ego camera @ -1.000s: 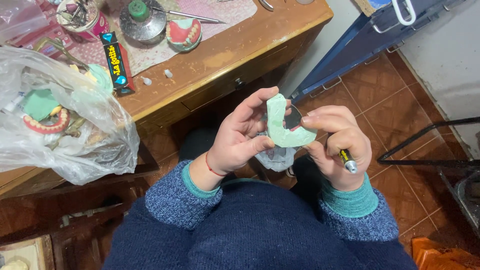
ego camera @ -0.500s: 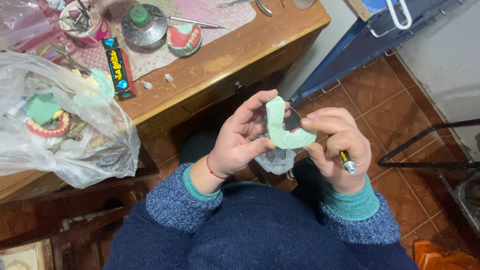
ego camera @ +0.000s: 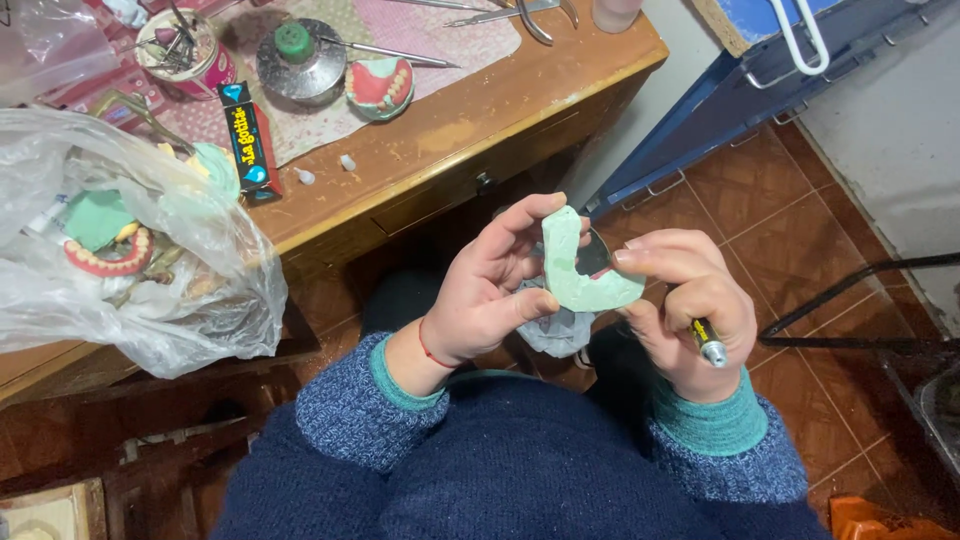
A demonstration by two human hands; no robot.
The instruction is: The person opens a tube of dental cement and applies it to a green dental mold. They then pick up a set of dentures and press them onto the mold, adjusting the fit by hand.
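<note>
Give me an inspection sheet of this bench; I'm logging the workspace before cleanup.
Surface: wooden desk, patterned cloth on top.
Job's things: green horseshoe-shaped dental piece, held over the lap.
Clutter: clear plastic bag with denture models, metal pot, pink denture, glue pack, tin of tools, pliers.
Grippers: left hand grips the piece; right hand holds a small tool against it.
Cables: nothing seen.
Surroundings: tiled floor, blue frame.

Matt green wax arch point(ego camera: 585, 280)
</note>
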